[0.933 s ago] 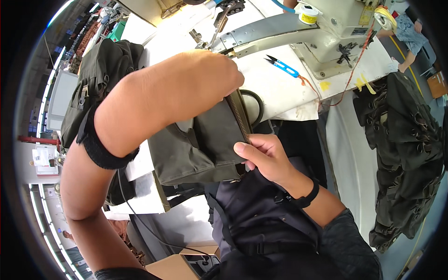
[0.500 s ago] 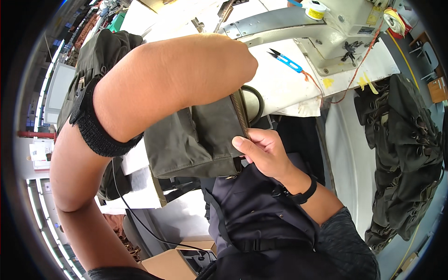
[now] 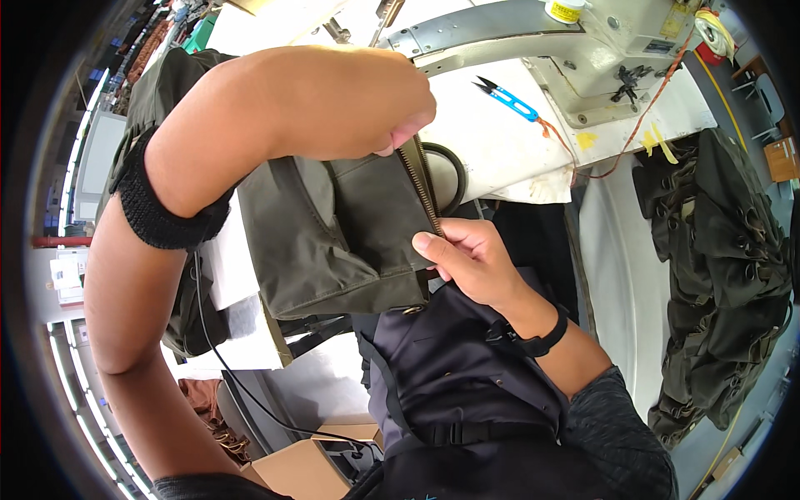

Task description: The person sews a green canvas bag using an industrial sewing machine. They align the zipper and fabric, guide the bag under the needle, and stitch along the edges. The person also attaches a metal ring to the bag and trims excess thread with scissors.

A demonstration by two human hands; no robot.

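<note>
A dark olive canvas bag [image 3: 308,250] with a brass zipper [image 3: 421,187] along its right side lies over the table's front edge. My left hand [image 3: 404,104] curls at the zipper's upper end; what its fingers grip is hidden. Near the zipper's lower end, my right hand [image 3: 471,258] pinches the bag, thumb on the fabric. Just right of the bag is a black loop [image 3: 457,187], perhaps a handle.
A sewing machine [image 3: 600,42] stands at the back. Blue thread snips [image 3: 508,100] lie on the white table [image 3: 500,150]. Dark bags [image 3: 708,283] hang on the right, another [image 3: 154,75] sits at left. A cardboard box [image 3: 300,467] and cable [image 3: 242,383] are below.
My left hand rose and moved right, then came back left and slightly down, baring its fingertips at the zipper. My right hand and the bag have shifted slightly up and left.
</note>
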